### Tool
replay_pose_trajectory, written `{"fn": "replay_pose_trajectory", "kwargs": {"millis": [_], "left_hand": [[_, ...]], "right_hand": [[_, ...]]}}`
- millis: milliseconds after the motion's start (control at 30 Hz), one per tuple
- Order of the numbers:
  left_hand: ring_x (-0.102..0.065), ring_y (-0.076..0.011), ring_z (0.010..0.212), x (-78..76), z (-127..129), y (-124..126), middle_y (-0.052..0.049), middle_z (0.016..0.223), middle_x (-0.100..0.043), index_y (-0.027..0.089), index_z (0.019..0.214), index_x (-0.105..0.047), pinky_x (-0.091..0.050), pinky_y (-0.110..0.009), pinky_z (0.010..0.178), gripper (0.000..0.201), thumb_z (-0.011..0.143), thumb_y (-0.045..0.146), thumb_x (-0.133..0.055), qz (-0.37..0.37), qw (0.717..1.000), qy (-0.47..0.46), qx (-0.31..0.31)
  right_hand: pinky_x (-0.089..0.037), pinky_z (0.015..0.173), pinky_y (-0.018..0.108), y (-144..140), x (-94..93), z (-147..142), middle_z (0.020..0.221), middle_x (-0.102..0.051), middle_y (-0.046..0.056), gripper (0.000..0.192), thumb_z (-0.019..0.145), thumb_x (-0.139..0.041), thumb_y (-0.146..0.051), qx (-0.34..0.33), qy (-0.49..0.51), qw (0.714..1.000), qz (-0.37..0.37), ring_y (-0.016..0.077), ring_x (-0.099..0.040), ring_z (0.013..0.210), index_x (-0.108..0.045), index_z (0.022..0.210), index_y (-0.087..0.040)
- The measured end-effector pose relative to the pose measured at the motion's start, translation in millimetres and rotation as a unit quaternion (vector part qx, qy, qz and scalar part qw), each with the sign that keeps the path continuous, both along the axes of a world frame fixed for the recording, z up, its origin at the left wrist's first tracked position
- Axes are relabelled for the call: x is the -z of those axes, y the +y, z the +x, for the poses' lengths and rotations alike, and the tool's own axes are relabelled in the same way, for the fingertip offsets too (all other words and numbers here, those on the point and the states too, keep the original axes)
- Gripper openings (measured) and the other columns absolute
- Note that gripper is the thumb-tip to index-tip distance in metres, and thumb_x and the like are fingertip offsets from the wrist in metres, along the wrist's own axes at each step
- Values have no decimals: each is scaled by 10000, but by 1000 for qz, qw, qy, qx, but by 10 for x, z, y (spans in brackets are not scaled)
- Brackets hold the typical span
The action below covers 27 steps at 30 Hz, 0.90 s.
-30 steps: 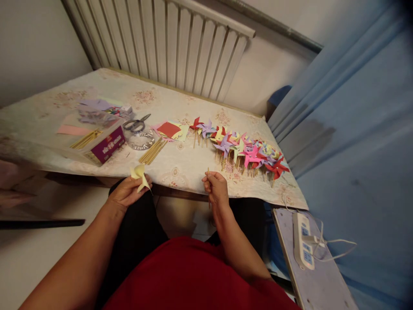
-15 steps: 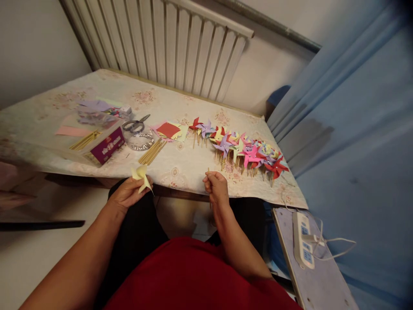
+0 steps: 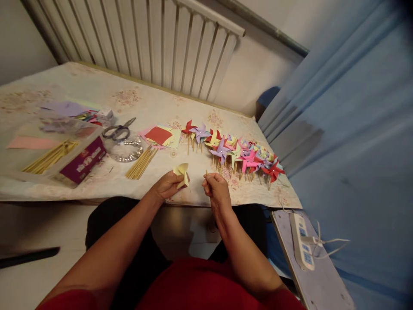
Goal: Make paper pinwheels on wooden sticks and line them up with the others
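Between the fingers of my left hand (image 3: 167,185) is a pale yellow paper pinwheel (image 3: 182,172) with folded blades. My right hand (image 3: 217,189) pinches a thin wooden stick (image 3: 207,173), whose tip pokes up above the fingers. A small gap separates the pinwheel and the stick, both held over the table's front edge. Finished-looking pinwheels on sticks (image 3: 248,159), in several colours, lie in rows just beyond my right hand. Left of them sits a stack of paper squares (image 3: 158,135), a red one on top. Loose wooden sticks (image 3: 141,162) lie beyond my left hand.
A flowered cloth covers the table (image 3: 125,97). On the left are a clear box with a purple label (image 3: 84,159), scissors (image 3: 118,130) and a round dish of shiny pins (image 3: 127,150). A power strip (image 3: 302,241) rests on a side board at right, near a blue curtain (image 3: 348,129).
My left hand has carried the yellow pinwheel rightward, close to my right hand. The right hand keeps its pinch on the stick. The view has shifted slightly.
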<state>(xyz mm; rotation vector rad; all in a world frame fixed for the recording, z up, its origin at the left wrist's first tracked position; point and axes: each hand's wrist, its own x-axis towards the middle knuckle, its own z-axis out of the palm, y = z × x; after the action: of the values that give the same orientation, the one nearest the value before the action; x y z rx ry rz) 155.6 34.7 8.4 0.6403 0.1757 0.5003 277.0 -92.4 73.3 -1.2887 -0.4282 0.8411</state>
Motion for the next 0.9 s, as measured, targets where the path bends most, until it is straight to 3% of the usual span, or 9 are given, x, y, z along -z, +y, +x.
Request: {"fn": "replay_pose_trajectory", "kwargs": {"millis": [233,500,900], "left_hand": [[-512,-101,568,-1,289,221,-9,629,-574,125,705,-624,-401,-235,575,267,657,249,-856,45,997,-30,64],[-500,-95,558,148,372,343,-12,654,-602,127,741,-654,-378,-227,545,274,644,259,-873,32,995,-48,79],[-550,-112,610,133,431,343,-14,649,-586,121,696,-636,-428,-237,605,309,651,311,-876,37,990,-86,109]], "right_hand": [[-145,344,187,185,-8,36,492,-567,-51,190,659,-670,-336,17,-21,1000,-12,40,-314,335,-558,690,-186],[-133,348,192,312,92,17,473,-545,-60,188,663,-664,-333,30,-38,998,-40,37,-297,323,-543,661,-189],[-168,383,179,377,121,-57,575,-603,-36,193,609,-691,-286,57,-35,997,-32,38,-363,385,-625,747,-168]]}}
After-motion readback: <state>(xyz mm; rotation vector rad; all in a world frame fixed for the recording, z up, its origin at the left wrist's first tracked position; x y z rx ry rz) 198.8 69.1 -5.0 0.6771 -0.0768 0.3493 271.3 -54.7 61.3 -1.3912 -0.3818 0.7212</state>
